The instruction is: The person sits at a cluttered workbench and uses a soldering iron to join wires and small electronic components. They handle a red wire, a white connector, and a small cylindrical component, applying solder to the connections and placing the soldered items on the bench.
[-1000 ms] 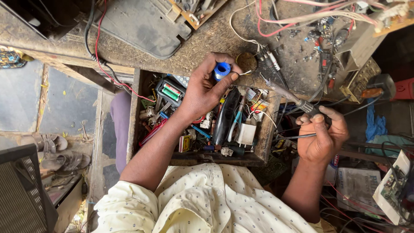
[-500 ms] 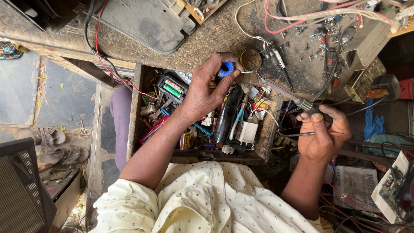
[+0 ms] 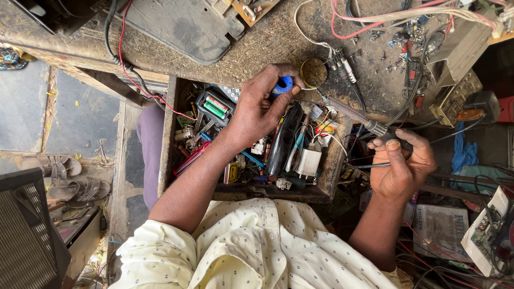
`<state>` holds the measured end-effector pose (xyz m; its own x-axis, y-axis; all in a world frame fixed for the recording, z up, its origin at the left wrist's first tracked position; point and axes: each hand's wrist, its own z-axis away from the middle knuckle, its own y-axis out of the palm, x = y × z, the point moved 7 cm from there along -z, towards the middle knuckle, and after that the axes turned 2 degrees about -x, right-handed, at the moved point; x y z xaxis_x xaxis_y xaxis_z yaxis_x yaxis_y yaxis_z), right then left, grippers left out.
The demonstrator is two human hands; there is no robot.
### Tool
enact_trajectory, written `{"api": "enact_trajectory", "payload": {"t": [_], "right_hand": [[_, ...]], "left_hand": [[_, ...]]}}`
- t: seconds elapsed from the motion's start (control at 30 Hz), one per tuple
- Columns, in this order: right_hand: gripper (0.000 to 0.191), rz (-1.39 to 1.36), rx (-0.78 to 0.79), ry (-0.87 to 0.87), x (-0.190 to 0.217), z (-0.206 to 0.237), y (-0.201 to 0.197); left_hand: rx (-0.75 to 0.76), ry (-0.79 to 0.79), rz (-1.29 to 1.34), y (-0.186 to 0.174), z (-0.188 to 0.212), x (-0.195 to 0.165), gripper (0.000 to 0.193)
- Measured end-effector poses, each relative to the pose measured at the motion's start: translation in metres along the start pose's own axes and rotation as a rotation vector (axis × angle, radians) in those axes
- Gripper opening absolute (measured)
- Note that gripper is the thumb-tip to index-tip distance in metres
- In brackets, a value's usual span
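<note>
Two grips: left hand point(image 3: 257, 109) pinches blue plastic spool point(image 3: 282, 85); right hand point(image 3: 401, 166) clamps metal-tipped soldering iron point(image 3: 350, 115).

The workbench top point(image 3: 257, 48) looked rough, gritty and matt. The drawer point(image 3: 167, 139) showed worn, dull wood. The small spool point(image 3: 284, 84) was glossy blue plastic. The soldering iron point(image 3: 353, 115) had a dull metal shaft, and the shirt point(image 3: 257, 251) was soft printed cloth.
</note>
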<state>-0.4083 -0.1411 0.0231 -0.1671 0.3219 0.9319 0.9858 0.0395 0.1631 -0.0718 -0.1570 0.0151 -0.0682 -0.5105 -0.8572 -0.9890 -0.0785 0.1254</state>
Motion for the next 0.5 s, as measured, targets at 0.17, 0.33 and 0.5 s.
{"api": "enact_trajectory", "payload": {"t": [0.17,0.33,0.5], "right_hand": [[0.013,0.008,0.001,0.000,-0.0012,0.0015,0.0009],[0.013,0.001,-0.002,0.016,-0.0029,0.0023,0.0008],[0.012,0.008,0.006,0.016,-0.0036,0.0009,0.0001]], "left_hand": [[-0.006,0.003,0.000,0.0005,0.0023,0.0010,0.024],[0.007,-0.010,-0.010,0.0022,0.0032,0.0049,0.025],[0.012,-0.037,0.009,0.0030,0.0034,0.0088,0.024]]}}
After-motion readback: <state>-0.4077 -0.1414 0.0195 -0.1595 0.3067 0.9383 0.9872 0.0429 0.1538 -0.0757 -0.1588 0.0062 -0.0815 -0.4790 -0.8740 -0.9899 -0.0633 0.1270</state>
